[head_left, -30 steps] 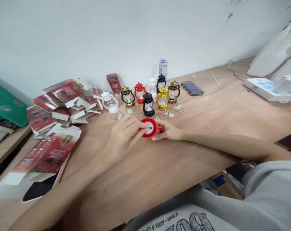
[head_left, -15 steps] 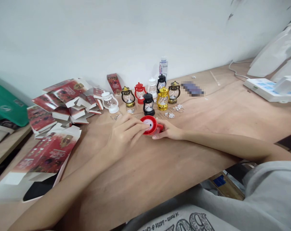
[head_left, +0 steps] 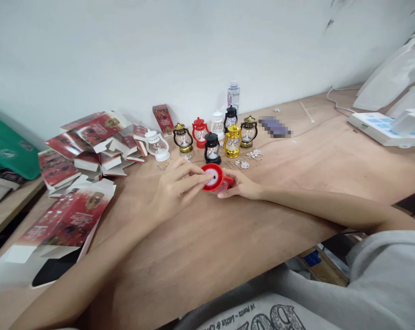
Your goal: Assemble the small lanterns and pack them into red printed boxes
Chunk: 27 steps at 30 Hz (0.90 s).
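Note:
A small red lantern lies tipped in my right hand, whose fingers and thumb wrap its body from the right. Its round red base faces me, with a white disc and a small black switch at the centre. My left hand reaches in from the left, fingers bent, and its fingertips press on the disc beside the switch and at the base's rim. Just beyond stand a black lantern and a gold lantern, both upright. Small white and metal pieces lie flat near them.
Farther back are more lanterns in white, bronze, red and black, a water bottle and an upright red box. Opened red cartons pile up on the left. A white power strip and a blurred-out flat object are on the right.
The left hand's fingertips have shifted slightly on the lantern's base, near the switch. The right hand keeps its hold, and the other lanterns stay in place.

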Each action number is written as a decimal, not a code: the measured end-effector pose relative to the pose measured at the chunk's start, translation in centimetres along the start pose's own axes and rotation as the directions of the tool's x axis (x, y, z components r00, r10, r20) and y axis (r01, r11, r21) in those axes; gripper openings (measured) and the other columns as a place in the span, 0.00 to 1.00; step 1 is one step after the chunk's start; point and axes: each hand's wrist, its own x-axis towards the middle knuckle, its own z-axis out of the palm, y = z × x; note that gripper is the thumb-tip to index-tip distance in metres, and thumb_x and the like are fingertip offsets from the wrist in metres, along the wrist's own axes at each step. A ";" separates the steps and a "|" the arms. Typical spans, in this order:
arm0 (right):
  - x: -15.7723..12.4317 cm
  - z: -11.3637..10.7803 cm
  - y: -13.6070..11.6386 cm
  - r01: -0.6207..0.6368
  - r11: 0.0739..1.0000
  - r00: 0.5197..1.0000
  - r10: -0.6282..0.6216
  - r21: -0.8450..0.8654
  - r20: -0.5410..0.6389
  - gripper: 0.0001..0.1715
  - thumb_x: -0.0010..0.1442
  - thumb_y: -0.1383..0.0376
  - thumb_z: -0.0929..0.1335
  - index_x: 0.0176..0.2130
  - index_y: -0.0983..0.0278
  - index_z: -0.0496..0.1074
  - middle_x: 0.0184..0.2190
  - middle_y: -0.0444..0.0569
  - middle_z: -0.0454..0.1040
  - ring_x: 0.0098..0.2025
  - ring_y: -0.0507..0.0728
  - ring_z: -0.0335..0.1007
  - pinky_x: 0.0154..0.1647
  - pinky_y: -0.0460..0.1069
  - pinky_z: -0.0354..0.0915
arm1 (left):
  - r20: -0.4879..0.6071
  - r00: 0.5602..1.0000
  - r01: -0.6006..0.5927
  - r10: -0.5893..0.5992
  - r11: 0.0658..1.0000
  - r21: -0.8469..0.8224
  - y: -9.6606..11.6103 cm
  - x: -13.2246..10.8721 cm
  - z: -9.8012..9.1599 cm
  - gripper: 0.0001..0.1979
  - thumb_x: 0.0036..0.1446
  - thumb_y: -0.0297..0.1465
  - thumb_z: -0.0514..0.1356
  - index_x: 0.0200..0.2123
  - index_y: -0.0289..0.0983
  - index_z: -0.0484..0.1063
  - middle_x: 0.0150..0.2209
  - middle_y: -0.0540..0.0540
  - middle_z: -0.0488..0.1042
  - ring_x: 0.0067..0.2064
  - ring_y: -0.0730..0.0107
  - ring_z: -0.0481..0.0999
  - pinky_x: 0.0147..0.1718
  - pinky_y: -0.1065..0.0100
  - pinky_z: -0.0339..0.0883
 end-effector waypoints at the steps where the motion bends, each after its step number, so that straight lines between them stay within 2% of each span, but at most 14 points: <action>1: 0.0 0.0 0.0 -0.001 1.000 1.000 0.001 0.000 -0.001 0.23 0.43 0.66 0.75 0.40 0.65 0.69 0.37 0.45 0.73 0.39 0.53 0.68 0.48 0.52 0.64 | -0.010 1.000 -0.013 0.013 1.000 -0.009 0.0 0.0 0.0 0.08 0.61 0.27 0.56 0.39 0.40 0.75 0.35 0.45 0.78 0.34 0.70 0.70 0.33 0.65 0.66; 15: 0.0 0.0 0.0 -0.016 0.999 1.000 0.017 0.033 -0.010 0.24 0.42 0.67 0.76 0.40 0.65 0.69 0.37 0.44 0.73 0.40 0.53 0.69 0.48 0.51 0.63 | 0.040 0.998 -0.037 0.038 0.998 -0.041 -0.1 0.4 -0.4 0.07 0.59 0.26 0.57 0.36 0.40 0.76 0.34 0.45 0.78 0.34 0.69 0.68 0.33 0.65 0.65; 21: 0.0 -0.1 0.2 -0.005 0.999 0.998 0.008 0.044 -0.064 0.27 0.41 0.67 0.76 0.42 0.65 0.70 0.40 0.46 0.74 0.43 0.55 0.69 0.50 0.53 0.62 | 0.135 0.991 0.018 -0.019 1.000 0.010 -0.4 0.4 -0.6 0.16 0.58 0.22 0.52 0.41 0.42 0.76 0.39 0.45 0.76 0.36 0.69 0.68 0.36 0.62 0.65; 27: 0.1 -0.1 0.5 0.020 0.999 0.997 -0.016 0.048 -0.075 0.30 0.42 0.66 0.76 0.46 0.64 0.70 0.44 0.47 0.74 0.48 0.57 0.68 0.54 0.55 0.60 | 0.099 0.995 -0.040 0.034 0.997 0.068 -0.9 -0.1 0.0 0.19 0.55 0.19 0.52 0.46 0.40 0.73 0.40 0.43 0.74 0.37 0.68 0.69 0.37 0.62 0.65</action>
